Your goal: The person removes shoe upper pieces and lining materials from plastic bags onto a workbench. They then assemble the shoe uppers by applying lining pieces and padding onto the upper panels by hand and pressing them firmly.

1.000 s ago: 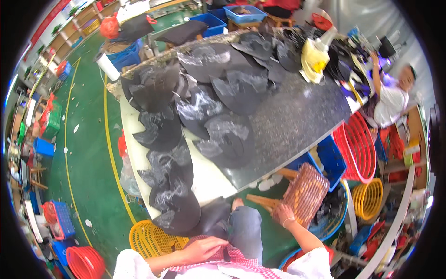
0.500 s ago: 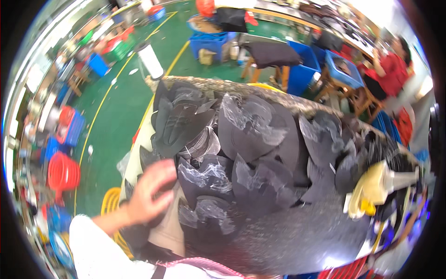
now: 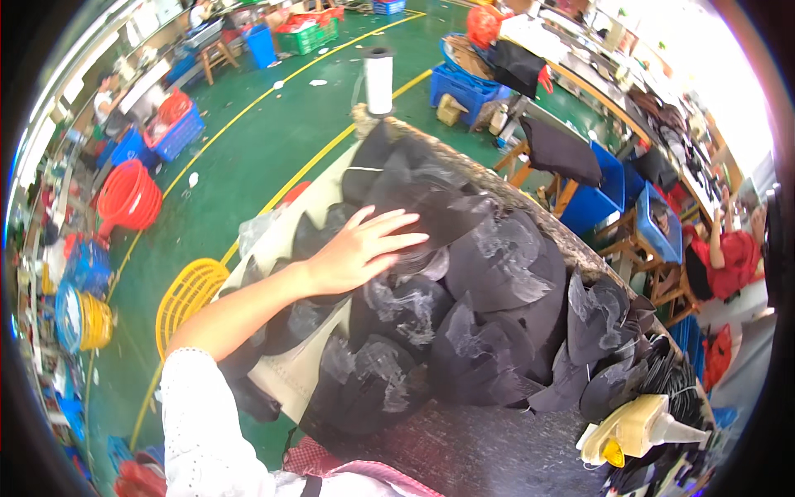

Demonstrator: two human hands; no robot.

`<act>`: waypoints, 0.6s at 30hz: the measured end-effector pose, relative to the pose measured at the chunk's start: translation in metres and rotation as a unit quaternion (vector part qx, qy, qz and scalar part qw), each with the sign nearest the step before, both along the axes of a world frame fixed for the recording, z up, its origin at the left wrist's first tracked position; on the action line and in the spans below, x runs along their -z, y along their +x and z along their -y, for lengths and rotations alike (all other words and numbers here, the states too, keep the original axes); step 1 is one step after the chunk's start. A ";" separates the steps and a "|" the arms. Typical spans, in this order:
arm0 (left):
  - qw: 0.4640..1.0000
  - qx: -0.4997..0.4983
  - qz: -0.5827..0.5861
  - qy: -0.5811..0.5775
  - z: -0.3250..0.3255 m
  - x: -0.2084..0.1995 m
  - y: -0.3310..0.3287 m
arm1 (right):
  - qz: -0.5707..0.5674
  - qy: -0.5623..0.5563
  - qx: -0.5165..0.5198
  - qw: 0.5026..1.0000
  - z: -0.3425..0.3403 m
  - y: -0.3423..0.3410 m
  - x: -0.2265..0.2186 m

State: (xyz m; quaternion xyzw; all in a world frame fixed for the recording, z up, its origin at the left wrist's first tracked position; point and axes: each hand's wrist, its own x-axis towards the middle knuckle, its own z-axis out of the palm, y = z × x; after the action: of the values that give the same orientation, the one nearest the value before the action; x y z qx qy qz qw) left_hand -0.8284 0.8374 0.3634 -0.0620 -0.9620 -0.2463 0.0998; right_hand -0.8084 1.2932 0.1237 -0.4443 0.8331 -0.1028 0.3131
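My left hand [image 3: 356,253] reaches over the table from the lower left, palm down, fingers stretched and spread, holding nothing. Beneath and around it lie heaps of dark, curved fabric-like pieces, several with whitish, see-through film on them. Closest to its fingertips is a dark pile [image 3: 414,195] at the table's far left corner. Just below the hand sits a film-covered piece [image 3: 406,311], and nearer me another dark piece [image 3: 364,385]. Whether the fingers touch any piece, I cannot tell. My right hand is out of view.
A white thread cone [image 3: 378,83] stands at the table's far corner. At the right lie a yellowish tool-like object [image 3: 633,427] and a bundle of black cords [image 3: 671,385]. A yellow basket [image 3: 186,294] is left of the table. A person in red [image 3: 729,257] sits at far right.
My left hand has moved away from me and to the right, over the dark pieces, and its fingers have spread. The view has turned, so the table appears shifted and tilted.
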 end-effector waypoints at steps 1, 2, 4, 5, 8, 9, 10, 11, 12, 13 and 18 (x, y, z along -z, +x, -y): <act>1.000 -0.004 -0.010 -0.021 -0.001 -0.008 0.012 | -0.005 -0.017 -0.006 1.000 0.004 0.000 -0.002; 0.999 -0.026 -0.046 -0.002 0.001 -0.017 0.032 | -0.007 -0.034 -0.017 0.999 0.009 0.002 -0.002; 0.992 -0.063 -0.105 0.019 0.007 -0.034 0.082 | -0.011 -0.069 -0.040 0.997 0.017 0.006 0.002; 0.986 -0.094 -0.139 0.016 0.012 -0.034 0.111 | -0.008 -0.086 -0.058 0.995 0.021 0.011 0.006; 0.964 -0.229 -0.131 0.017 0.003 -0.031 0.216 | 0.029 -0.130 -0.122 0.984 0.016 0.033 0.009; 0.955 -0.265 -0.127 0.046 -0.002 -0.024 0.253 | 0.044 -0.141 -0.137 0.980 0.014 0.043 0.005; 0.938 -0.313 -0.115 0.093 -0.010 -0.011 0.296 | 0.064 -0.153 -0.146 0.975 0.013 0.063 -0.001; 0.931 -0.346 -0.095 0.068 -0.012 0.005 0.337 | 0.083 -0.164 -0.150 0.971 0.011 0.082 -0.008; 0.920 -0.375 -0.074 0.088 -0.014 0.018 0.375 | 0.099 -0.176 -0.148 0.968 0.013 0.104 -0.016; 0.907 -0.405 -0.053 0.108 -0.019 0.029 0.411 | 0.117 -0.187 -0.145 0.964 0.013 0.123 -0.022; 0.857 -0.452 -0.043 0.245 -0.016 0.059 0.494 | 0.156 -0.185 -0.176 0.954 0.027 0.159 -0.076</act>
State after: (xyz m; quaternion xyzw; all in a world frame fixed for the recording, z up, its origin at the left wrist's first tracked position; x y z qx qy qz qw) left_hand -0.3340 0.8538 0.3045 0.3954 -0.7874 -0.3992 0.2537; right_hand -0.6492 1.2663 0.1992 -0.6121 0.6492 -0.2662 0.3646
